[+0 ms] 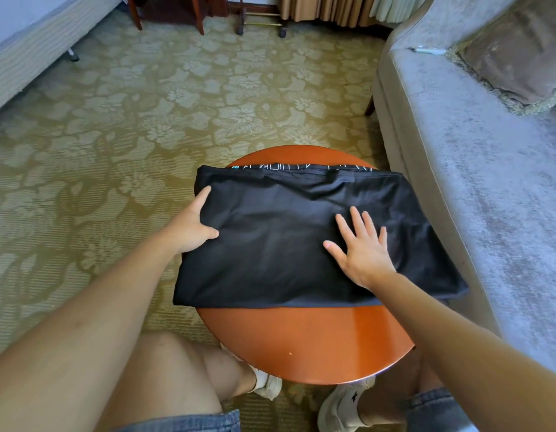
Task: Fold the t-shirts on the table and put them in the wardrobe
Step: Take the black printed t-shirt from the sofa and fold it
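Grip on the right (361, 247) first: it lies wide and flat, palm down, all 5 fingers spread on the black t-shirt (270, 244), and holds nothing. Your left grip (192, 226) sits at the shirt's left edge, with the thumb and 1 finger laid on the cloth. Whether the other fingers curl under that edge you cannot tell from here.

The t-shirt lies as a wide folded band across the far half of the round desk (301, 344), with both ends hanging past the rim. A strip of white print (295, 167) shows along its far edge. Only 1 shirt is in sight, and the wardrobe is not in view.

By the look of it you are in the middle of folding, pressing the layers flat, and the band is too long to store as it is. The next move probably calls for bringing 1 end across to the other. Keep 1 grip pinning the middle so the layers do not slide, and line up the edges before you press. Beyond the desk lie the patterned carpet (145, 104), a grey sofa (457, 151) on your right and a bed (27, 42) far left.
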### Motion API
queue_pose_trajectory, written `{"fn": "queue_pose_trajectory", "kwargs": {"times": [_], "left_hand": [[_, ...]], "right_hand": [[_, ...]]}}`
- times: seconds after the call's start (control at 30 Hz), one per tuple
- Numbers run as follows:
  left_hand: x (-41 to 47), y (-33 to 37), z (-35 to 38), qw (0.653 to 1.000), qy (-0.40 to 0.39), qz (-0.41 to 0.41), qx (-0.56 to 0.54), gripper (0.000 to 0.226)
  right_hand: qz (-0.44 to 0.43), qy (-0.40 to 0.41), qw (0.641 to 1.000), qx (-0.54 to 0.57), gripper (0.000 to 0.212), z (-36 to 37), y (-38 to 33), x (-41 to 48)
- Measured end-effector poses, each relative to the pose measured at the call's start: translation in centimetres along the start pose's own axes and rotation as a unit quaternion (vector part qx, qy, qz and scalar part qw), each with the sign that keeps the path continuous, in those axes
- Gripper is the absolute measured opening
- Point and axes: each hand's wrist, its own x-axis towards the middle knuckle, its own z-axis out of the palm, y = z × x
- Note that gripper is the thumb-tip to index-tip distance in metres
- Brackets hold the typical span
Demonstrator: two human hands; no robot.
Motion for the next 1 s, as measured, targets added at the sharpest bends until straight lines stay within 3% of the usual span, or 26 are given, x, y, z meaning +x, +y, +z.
{"fn": "queue_pose_trajectory", "kwargs": {"times": [0.2, 0.3, 0.37, 0.43, 0.53, 0.63, 0.73, 0.8, 0.93, 1.0], "left_hand": [[-1.1, -0.2, -1.4, 0.993, 0.029, 0.015, -0.116, 0.047], [-1.7, 0.9, -3.2, 0.989, 0.019, 0.009, -0.147, 0.042], [-2.3, 2.5, -4.2, 0.990, 0.005, 0.018, -0.142, 0.044], [-2.9, 4.8, -4.4, 0.990, -0.008, 0.037, -0.134, 0.053], [-4.2, 9.5, -3.2, 0.987, -0.031, 0.076, -0.141, 0.066], [-4.7, 13.9, -0.4, 0.988, -0.049, 0.092, -0.116, 0.075], [-4.9, 18.1, 4.1, 0.990, -0.060, 0.095, -0.091, 0.079], [-5.5, 20.5, 7.9, 0.989, -0.078, 0.098, -0.076, 0.081], [-6.7, 23.3, 15.5, 0.976, -0.195, 0.072, -0.065, 0.086], [-6.2, 22.8, 17.5, 0.983, -0.156, 0.066, -0.074, 0.079]], "right_hand": [[-0.001, -0.043, 0.999, -0.029, 0.072, 0.5, -2.1, 0.3], [-0.015, -0.089, 0.996, -0.017, 0.076, -0.1, -3.9, 0.6], [-0.016, -0.115, 0.991, 0.068, 0.077, -1.0, -4.8, 1.0], [0.001, -0.060, 0.974, 0.218, 0.071, -2.3, -4.6, 0.9], [0.067, 0.083, 0.924, 0.367, 0.052, -4.3, -2.1, -0.6], [0.151, 0.120, 0.879, 0.436, 0.040, -5.0, 2.0, -2.5], [0.181, 0.076, 0.827, 0.526, 0.036, -4.9, 5.2, -3.9], [0.196, 0.011, 0.765, 0.613, 0.047, -4.5, 6.4, -4.5], [0.212, -0.028, 0.660, 0.720, 0.055, -4.4, 8.1, -4.9], [0.210, -0.056, 0.650, 0.728, 0.047, -4.5, 8.6, -4.9]]}}
